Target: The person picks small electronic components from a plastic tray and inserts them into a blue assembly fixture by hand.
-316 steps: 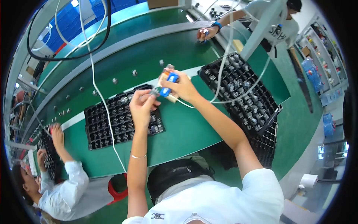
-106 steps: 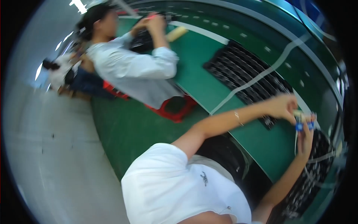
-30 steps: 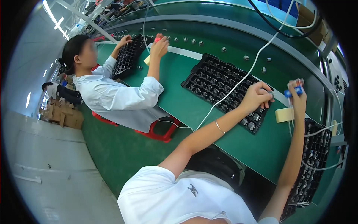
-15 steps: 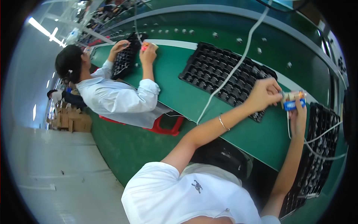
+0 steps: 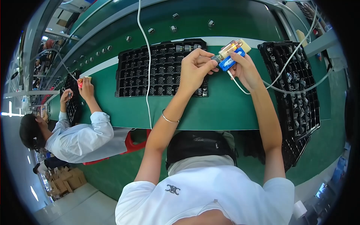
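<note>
My right hand (image 5: 245,71) is wrapped round a blue and cream handheld device (image 5: 233,59) with a clear, copper-coloured section at its far end. A thin white cable (image 5: 234,80) runs from the device's lower end. My left hand (image 5: 197,69) pinches a small grey cylindrical part (image 5: 215,58) against the left side of the device. Its fingertips partly cover the part, so its exact kind cannot be made out. Both hands are above the green table, just right of a black compartment tray (image 5: 146,71) that has a few small metallic parts (image 5: 187,48) in its far right corner.
A second black tray (image 5: 296,97), filled with many metallic parts, lies at the right. Small parts sit spaced along the green conveyor (image 5: 191,28) behind the table (image 5: 180,114). A white hanging cable (image 5: 149,75) crosses the near tray. At left, a co-worker (image 5: 75,138) holds a red device.
The whole view has swung to the right, so the trays and co-worker appear farther left. My hands stay close together at the device, my left fingers still pinching at its side.
</note>
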Available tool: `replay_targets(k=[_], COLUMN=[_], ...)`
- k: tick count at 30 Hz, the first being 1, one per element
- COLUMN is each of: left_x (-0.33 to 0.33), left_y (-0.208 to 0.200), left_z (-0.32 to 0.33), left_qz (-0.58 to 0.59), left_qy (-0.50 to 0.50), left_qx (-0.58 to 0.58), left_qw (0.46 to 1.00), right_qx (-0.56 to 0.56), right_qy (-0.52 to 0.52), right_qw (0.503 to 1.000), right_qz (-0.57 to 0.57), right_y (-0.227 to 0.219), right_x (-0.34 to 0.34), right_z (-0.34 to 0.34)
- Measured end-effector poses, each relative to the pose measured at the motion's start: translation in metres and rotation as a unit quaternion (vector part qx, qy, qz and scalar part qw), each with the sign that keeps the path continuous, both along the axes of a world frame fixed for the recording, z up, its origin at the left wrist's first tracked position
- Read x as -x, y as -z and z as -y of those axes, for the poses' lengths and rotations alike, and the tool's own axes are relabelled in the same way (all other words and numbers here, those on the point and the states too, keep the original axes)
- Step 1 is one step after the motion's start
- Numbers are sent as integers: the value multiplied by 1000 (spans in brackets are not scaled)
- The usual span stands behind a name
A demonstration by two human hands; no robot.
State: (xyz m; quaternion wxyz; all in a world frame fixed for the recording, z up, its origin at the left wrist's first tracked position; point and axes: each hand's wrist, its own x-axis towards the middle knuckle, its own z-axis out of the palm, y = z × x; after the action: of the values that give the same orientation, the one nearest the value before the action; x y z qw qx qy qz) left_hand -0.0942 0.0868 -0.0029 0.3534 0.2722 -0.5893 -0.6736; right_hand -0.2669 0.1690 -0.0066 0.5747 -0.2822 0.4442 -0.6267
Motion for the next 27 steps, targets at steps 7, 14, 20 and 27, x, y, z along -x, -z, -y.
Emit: replay_targets(k=[7, 14, 20, 27], left_x=[-1, -5, -25, -20], left_y=[0, -9, -5, 4], left_z=[2, 29, 77, 84], left_qz=[13, 54, 518, 550], left_qy=[51, 13, -214, -210], left_qx=[-8, 71, 402, 388], left_qw=[999, 996, 724, 710], right_qx=[-42, -21, 23, -3], right_qy=[-33, 26, 211, 241], right_qw=[998, 990, 838, 751], right_qz=[21, -140, -503, -615], right_y=[5, -10, -4, 1], right_x=[8, 34, 43, 20], right_z=[-3, -8, -4, 1])
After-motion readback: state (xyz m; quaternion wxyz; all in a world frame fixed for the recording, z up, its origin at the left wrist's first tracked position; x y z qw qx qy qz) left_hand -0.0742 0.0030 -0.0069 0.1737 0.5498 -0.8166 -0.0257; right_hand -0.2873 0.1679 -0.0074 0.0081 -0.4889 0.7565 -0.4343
